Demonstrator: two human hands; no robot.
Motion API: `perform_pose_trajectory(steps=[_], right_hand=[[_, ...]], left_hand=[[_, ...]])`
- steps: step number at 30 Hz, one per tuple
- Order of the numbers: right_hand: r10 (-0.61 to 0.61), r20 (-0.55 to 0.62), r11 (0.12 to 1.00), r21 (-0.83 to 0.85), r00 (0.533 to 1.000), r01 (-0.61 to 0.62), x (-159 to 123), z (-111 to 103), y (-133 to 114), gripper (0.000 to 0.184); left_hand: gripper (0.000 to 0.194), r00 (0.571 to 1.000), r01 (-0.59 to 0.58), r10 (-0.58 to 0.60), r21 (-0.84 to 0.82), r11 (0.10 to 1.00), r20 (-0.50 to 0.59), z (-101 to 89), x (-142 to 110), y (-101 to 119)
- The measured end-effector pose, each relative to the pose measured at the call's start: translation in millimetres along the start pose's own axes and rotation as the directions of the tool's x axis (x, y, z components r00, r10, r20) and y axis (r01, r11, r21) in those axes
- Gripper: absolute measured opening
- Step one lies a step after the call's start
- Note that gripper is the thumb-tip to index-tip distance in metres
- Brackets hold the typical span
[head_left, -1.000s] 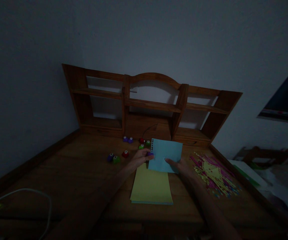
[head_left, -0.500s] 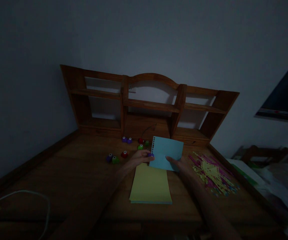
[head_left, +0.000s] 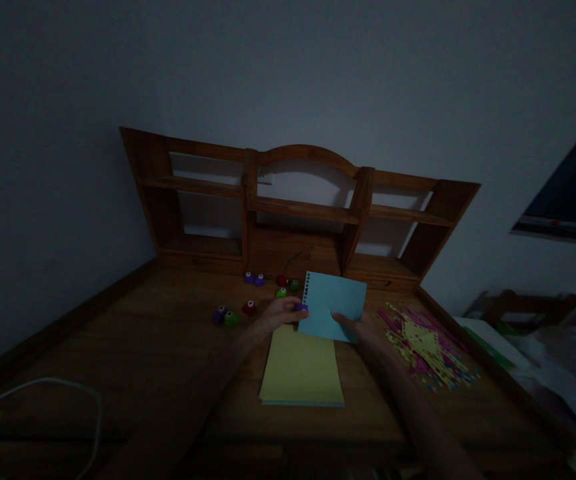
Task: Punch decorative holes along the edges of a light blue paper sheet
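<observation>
My right hand grips a light blue sheet of paper near its lower right, thumb on the front. Punched holes run down the sheet's left edge. My left hand pinches a small purple round piece against that edge; whether it also grips the paper I cannot tell. Under the raised sheet lies a stack of yellow paper, with a bluish layer at its bottom edge. Left of my left hand sit a red piece with a white eye, a green one and a purple one.
More eyed pieces, two purple, a red and two green, stand toward the back. Patterned paper straws lie heaped at right. A wooden shelf borders the desk's back. A white cable curves at front left.
Almost nothing differs. My hands, the blue sheet and the purple piece keep their places, with only a very slight shift of the view.
</observation>
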State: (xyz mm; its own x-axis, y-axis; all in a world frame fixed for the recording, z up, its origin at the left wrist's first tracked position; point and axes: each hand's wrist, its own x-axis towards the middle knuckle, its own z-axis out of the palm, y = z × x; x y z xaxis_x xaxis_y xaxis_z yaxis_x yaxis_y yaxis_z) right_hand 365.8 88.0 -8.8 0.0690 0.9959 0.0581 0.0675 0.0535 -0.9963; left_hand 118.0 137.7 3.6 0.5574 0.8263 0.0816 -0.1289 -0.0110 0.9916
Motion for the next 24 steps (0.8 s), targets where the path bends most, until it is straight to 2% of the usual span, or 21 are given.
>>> perform_pose_trajectory(steps=[9,13,24], right_hand=[[-0.011,0.012,1.0,0.02,1.0,0.011,-1.6,-0.5,-1.7,0.057],[-0.005,0.046,0.999,0.047,0.999,0.003,-2.3,-0.1,-1.2,0.054],[-0.003,0.019,1.0,0.016,1.0,0.003,-1.6,0.6,-1.7,0.056]], left_hand=[[0.046,0.999,0.022,-0.023,-0.032,0.999,-0.031,-1.6,0.6,-2.2],[0.044,1.0,0.019,-0.02,-0.039,0.999,-0.011,-0.7,1.5,-1.4],[0.042,1.0,0.011,-0.011,-0.022,1.0,-0.022,-2.3,2.6,-4.3]])
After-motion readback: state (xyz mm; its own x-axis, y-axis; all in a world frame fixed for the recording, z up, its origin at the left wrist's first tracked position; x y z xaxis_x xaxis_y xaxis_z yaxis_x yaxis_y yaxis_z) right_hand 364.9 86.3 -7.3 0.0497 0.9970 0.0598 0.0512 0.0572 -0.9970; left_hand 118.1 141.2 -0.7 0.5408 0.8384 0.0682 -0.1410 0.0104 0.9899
